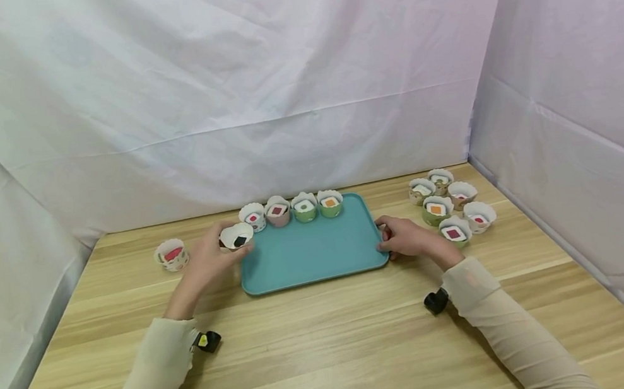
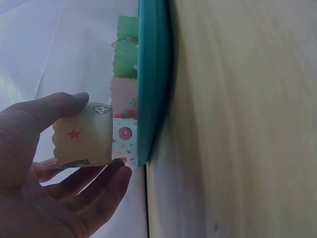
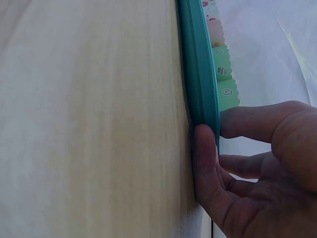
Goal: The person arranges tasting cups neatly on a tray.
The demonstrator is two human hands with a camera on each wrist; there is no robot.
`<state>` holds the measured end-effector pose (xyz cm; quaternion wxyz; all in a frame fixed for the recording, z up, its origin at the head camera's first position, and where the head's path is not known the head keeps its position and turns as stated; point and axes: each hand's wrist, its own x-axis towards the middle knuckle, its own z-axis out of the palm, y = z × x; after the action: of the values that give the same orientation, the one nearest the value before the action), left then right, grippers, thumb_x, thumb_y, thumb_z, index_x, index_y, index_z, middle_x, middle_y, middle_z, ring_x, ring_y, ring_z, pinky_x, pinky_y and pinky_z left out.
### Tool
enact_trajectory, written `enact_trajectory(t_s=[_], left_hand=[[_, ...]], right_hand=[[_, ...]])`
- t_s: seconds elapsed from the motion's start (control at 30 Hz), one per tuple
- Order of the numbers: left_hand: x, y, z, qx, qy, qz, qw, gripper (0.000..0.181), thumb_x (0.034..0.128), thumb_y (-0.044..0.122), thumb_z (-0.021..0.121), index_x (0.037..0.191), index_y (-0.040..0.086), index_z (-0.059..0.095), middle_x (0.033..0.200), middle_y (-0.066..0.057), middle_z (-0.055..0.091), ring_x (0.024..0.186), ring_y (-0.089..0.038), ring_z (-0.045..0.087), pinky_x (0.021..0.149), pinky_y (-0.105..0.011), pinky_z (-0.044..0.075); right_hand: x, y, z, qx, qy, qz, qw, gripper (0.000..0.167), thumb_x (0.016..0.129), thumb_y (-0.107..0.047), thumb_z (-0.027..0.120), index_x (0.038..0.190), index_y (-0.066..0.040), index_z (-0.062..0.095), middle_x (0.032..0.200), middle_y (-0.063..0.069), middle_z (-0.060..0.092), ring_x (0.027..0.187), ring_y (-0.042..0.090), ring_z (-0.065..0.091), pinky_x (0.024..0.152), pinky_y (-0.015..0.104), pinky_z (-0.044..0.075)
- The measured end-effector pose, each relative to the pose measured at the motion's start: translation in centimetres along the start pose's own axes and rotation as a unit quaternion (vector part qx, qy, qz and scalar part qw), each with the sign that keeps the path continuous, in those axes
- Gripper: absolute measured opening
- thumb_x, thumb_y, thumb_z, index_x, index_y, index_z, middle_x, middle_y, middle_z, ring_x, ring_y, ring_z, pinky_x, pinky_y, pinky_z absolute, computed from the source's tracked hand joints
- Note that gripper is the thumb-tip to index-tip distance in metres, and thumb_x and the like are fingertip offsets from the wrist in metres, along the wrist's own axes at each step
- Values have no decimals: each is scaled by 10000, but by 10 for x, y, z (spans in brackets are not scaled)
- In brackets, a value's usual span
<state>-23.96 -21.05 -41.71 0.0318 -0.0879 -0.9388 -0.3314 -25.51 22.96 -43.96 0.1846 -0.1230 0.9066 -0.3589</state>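
Observation:
My left hand (image 1: 207, 261) holds a tan scalloped paper baking cup (image 2: 89, 136) between thumb and fingers, over the left edge of a teal tray (image 1: 312, 254). A red star marks the cup's side, and a dark piece (image 1: 240, 241) shows inside it. On the tray's back edge stand a white cup (image 1: 258, 223), a pink cup (image 1: 278, 219) and two green cups, one left (image 1: 306, 215) and one right (image 1: 331, 210), each with a white filling and coloured top. My right hand (image 1: 410, 237) grips the tray's right rim, thumb and fingers on either side.
A lone paper cup (image 1: 172, 256) with a red piece inside stands left of my left hand. Several filled cups cluster right of the tray, including a green one (image 1: 437, 210) close to my right hand. A white cloth (image 1: 255, 86) hangs behind the wooden table (image 1: 306, 353).

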Motion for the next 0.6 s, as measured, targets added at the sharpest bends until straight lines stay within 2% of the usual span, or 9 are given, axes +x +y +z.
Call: enact_trajectory(t_s=[0.2, 0.47, 0.6], left_hand=[[9, 2, 10, -75, -117, 111, 9998, 726, 919, 397, 781, 1482, 41, 490, 1447, -232, 578, 1298, -421, 562, 1058, -595, 506], [15, 4, 16, -107, -254, 44, 9996, 730, 926, 385, 773, 1502, 53, 472, 1500, -237, 535, 1357, -428, 522, 1099, -609, 486], [18, 6, 16, -104, -238, 26, 9997, 727, 922, 375, 774, 1501, 55, 474, 1491, -240, 542, 1337, -432, 533, 1087, -614, 490]], right_hand=[[0, 1, -1, -73, 14, -26, 10000, 637, 996, -133, 671, 1524, 58, 369, 952, 125, 576, 698, 182, 632, 667, 299, 594], [0, 2, 1, -69, -8, -52, 10000, 640, 995, -133, 668, 1524, 60, 366, 949, 122, 570, 703, 181, 630, 660, 293, 598], [0, 1, 1, -36, 9, -50, 10000, 634, 992, -131, 674, 1523, 49, 377, 949, 118, 570, 705, 178, 630, 665, 297, 599]])
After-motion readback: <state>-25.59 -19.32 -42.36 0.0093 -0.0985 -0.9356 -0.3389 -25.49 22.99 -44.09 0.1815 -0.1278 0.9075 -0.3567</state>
